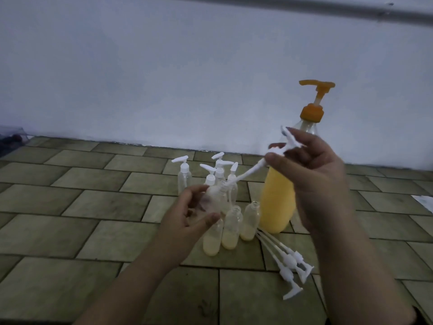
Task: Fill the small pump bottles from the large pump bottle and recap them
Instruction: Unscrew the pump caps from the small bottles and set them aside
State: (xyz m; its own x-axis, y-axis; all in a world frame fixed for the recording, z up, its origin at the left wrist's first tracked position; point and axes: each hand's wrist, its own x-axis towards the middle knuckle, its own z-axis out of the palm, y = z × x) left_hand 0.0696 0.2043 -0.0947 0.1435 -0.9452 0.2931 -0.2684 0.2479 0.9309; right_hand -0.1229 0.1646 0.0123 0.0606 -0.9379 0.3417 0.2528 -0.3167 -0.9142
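**Pump cap lifted out, empty bottle in your other hand**

Your right hand [314, 167] pinches a white pump cap [281, 151] near its head, fingers curled round it, and holds it up in front of the large pump bottle [278, 198]. The cap's long dip tube [248, 172] slants down and to the left, its lower end reaching toward the small clear bottle [210, 200] that your left hand [189, 214] grips, thumb and fingers wrapped round its body. The bottle is blurred, so you cannot tell whether the tube's tip is still inside the neck or just clear of it.

Just below your left hand stand three small bottles [230, 228] in a row on the tiled floor [70, 207], uncapped, each with yellow liquid in its lower part. The leftmost of them is partly hidden by your fingers. Behind your left hand is a cluster of small clear bottles [185, 174] with white pump caps on; they look empty.

The large pump bottle stands upright to the right of the row, just beside it, with an orange pump [315, 99] on top and yellow liquid filling its lower half. Your right hand covers part of its shoulder.

On the floor in front of the large bottle lie three loose pump caps [290, 263], side by side, tubes pointing back toward the uncapped row. A pale blue wall [164, 78] runs behind everything.
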